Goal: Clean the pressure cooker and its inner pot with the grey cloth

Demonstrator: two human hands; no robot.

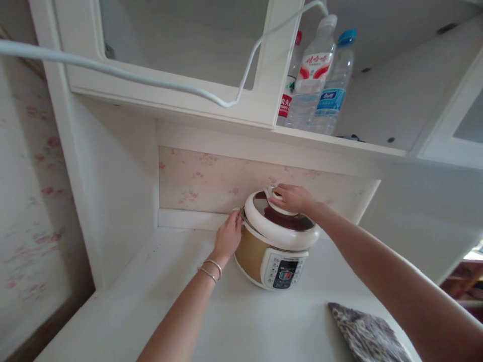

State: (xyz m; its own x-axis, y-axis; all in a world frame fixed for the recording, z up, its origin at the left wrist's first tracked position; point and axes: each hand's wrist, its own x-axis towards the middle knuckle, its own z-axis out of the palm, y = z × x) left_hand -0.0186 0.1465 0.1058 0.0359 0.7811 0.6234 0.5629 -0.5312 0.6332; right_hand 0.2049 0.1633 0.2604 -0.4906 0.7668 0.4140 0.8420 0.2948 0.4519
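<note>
A small gold and white electric cooker (264, 256) stands on the white counter (181, 301) against the back wall. Its white lid with a dark glass centre (283, 223) sits slightly tilted on the pot. My right hand (292, 197) is closed around the lid's white knob. My left hand (228, 235), with two bangles on the wrist, presses against the cooker's left side near the rim, fingers curled on it. The control panel (285, 271) faces me.
Three water bottles (315, 75) stand on the open shelf above. A white cable (151, 80) runs across the cabinet door. A patterned grey cloth (366, 332) lies at the counter's front right. A white side wall (121, 191) closes the nook on the left.
</note>
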